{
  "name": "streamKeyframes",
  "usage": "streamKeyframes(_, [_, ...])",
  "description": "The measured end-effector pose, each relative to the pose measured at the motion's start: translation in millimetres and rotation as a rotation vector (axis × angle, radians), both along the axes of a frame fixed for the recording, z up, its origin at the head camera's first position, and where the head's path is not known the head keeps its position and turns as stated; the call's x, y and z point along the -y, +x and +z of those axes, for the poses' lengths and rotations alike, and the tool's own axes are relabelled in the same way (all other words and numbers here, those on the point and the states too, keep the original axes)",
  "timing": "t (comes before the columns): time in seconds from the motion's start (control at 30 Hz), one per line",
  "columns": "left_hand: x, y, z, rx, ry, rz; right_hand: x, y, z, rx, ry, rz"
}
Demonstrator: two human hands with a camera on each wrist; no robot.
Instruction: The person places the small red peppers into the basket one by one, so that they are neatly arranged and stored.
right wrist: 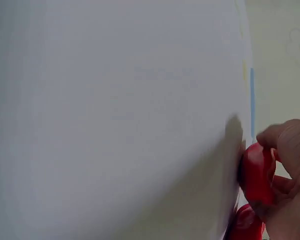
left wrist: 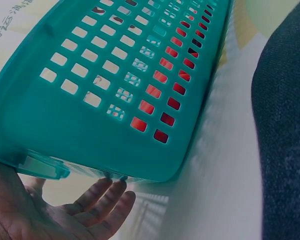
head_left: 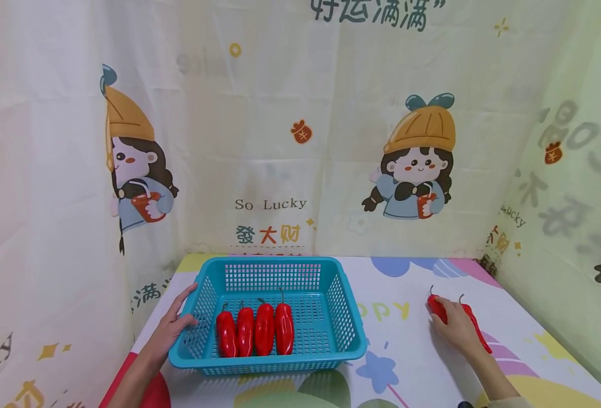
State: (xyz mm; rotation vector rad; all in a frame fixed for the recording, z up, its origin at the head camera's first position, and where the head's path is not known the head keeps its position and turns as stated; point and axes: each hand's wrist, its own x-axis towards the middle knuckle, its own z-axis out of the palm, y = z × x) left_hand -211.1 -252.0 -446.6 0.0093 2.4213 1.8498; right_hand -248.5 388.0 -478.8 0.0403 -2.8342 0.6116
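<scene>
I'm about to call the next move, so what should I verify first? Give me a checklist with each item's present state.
1. Right grip on one pepper: ok, it holds the left loose pepper.
2. That pepper lifted off the table: cannot tell.
3. That pepper over the basket: not ok, it is well to the right.
4. Left grip at the basket: ok, it touches the left end.
5. Left grip firm enough to steady it: cannot tell.
6. Space inside: ok, there is room right of the four peppers.
</scene>
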Motion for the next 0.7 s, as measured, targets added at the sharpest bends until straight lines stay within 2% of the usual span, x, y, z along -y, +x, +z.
streamKeyframes(0.17, [-0.3,-1.1,0.8,0.006,-0.001,0.002,0.8,1.8,0.1,0.045,-0.002,0.012])
streamKeyframes(0.47, [1.4,-5.7,-1.5,0.036,-0.009,0.009,7.3,4.6,-1.8,0.021,-0.009,-0.01])
streamKeyframes(0.7, [0.9,-4.4,-1.9,0.024,0.0,0.01,12.1,7.3,1.4,0.01,-0.032,-0.009])
